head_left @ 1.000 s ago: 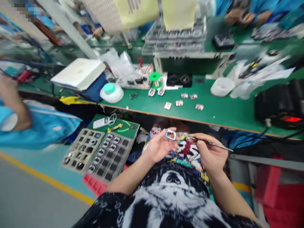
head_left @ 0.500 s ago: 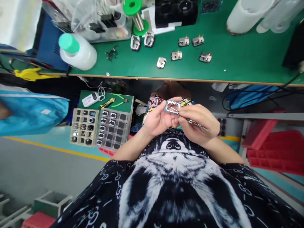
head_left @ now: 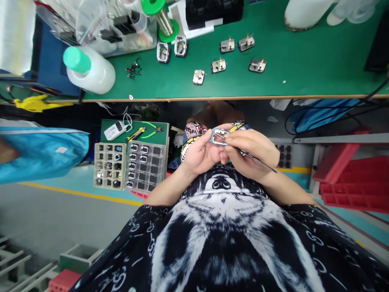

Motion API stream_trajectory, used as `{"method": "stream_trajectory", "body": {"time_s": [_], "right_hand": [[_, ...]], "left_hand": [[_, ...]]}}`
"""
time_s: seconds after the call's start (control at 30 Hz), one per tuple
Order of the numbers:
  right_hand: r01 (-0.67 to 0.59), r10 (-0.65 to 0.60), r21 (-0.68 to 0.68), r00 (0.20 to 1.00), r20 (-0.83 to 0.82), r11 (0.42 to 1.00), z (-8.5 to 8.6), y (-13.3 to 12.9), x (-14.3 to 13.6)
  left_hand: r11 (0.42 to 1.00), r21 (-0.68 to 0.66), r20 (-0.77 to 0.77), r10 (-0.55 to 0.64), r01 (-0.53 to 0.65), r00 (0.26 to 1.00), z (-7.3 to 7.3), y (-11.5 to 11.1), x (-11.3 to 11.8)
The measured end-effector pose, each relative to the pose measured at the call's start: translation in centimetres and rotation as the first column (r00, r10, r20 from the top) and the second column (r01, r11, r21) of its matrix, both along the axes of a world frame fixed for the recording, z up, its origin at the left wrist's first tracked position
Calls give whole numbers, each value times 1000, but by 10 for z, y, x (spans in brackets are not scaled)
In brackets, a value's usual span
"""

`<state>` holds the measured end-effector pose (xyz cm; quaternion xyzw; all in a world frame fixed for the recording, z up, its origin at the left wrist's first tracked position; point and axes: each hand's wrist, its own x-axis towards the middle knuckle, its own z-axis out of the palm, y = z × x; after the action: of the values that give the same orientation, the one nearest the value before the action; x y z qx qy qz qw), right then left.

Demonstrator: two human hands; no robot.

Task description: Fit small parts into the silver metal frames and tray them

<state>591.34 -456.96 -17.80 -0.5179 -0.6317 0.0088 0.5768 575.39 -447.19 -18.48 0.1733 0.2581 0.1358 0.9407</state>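
Above my lap, my left hand holds a small blue-rimmed frame between thumb and fingers. Thin metal tweezers are pinched in my right hand, and their tips reach into the frame's opening. Whether the tips grip anything is too small to tell. On the green bench ahead lie several small metal modules and two purple-edged housings. A little heap of black bits lies to their left.
Left of my lap are a beige parts tray, a clear compartment tray and green-handled cutters. A white bottle and solder spool stand on the bench. A co-worker's blue sleeve is at far left.
The view has shifted slightly, so the bench items appear higher and further left. The tweezers have tilted a little, with their tips still in the frame. Both hands keep their hold.
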Motion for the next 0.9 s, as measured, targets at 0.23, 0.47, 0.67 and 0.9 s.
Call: {"method": "stream_trajectory", "body": {"time_s": [0.23,0.47,0.67,0.9], "right_hand": [[5,-4,-22,1000,16,1000,0,0,0],[7,-7,0,1000,-8,1000,-2,2,-3],[14,-14,19,1000,-8,1000,-2,5,-6],[25,-26,16,998,50,1000,-11,2,-6]], "left_hand": [[1000,18,26,11,-12,1000,-2,-1,0],[999,-13,-16,39,-40,999,-3,-1,-1],[999,24,-10,39,-39,999,-5,-2,-4],[999,28,-27,32,-31,999,-5,-3,-4]]}}
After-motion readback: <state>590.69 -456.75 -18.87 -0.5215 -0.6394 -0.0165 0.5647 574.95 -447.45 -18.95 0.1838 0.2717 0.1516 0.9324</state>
